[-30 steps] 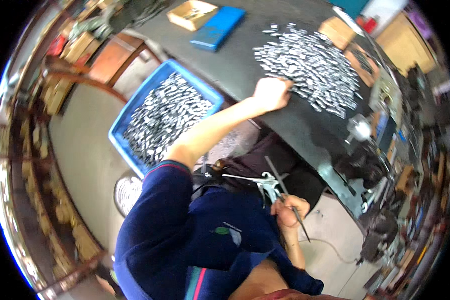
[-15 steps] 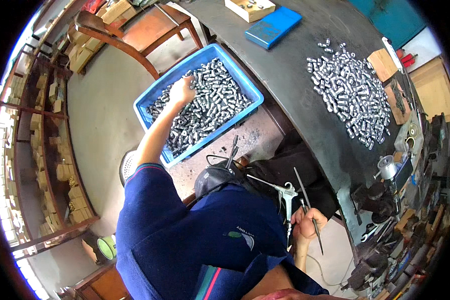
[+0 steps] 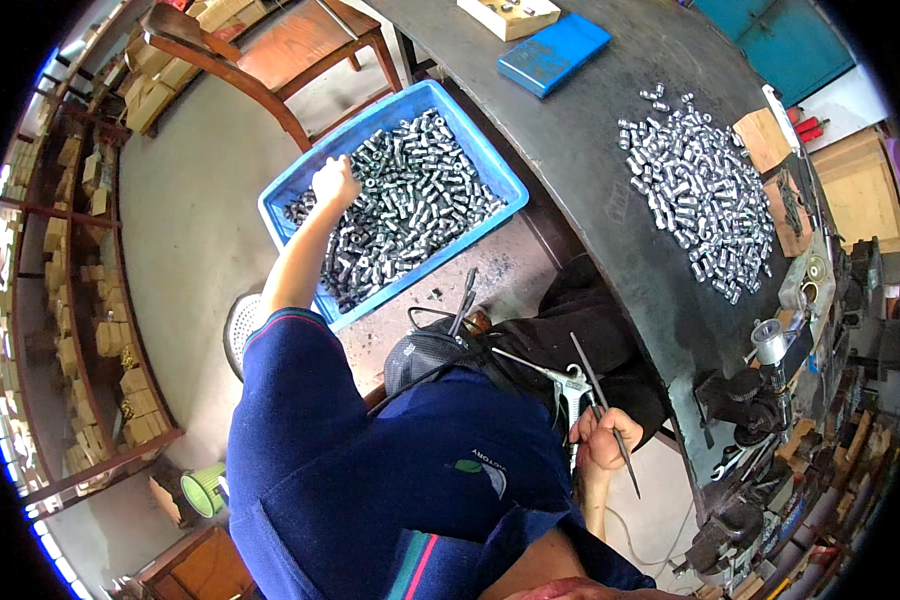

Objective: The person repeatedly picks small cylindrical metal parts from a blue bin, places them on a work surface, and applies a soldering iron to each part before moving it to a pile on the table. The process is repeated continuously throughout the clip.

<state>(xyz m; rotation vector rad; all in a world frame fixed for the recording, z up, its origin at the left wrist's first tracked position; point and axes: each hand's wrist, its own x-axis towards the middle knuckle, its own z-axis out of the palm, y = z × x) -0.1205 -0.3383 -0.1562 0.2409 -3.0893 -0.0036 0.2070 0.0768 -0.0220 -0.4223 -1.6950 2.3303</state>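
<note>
My left hand (image 3: 337, 184) is over the left side of a blue plastic bin (image 3: 517, 196), its fingers curled together; anything in them is too small to make out. Short metal fittings (image 3: 415, 205), dark and silvery, fill the bin in a loose heap. At my lap my right hand (image 3: 607, 438) is closed around a slim, dark, pointed file (image 3: 586, 362), which slants across the fingers. Right beside that hand stands a silvery air blow gun (image 3: 571, 388) with a long thin nozzle; whether my fingers touch it is hard to tell.
A heap of shiny fittings (image 3: 698, 190) covers part of the dark workbench (image 3: 580, 180). Also on it are a blue flat case (image 3: 554, 54), a small wooden tray (image 3: 490, 22) and a vise (image 3: 735, 400). A wooden chair (image 3: 290, 62) stands beyond the bin; shelves (image 3: 75, 350) line the left.
My left hand has risen from among the fittings and shifted left toward the bin's edge. My right hand, with the file, has moved slightly left.
</note>
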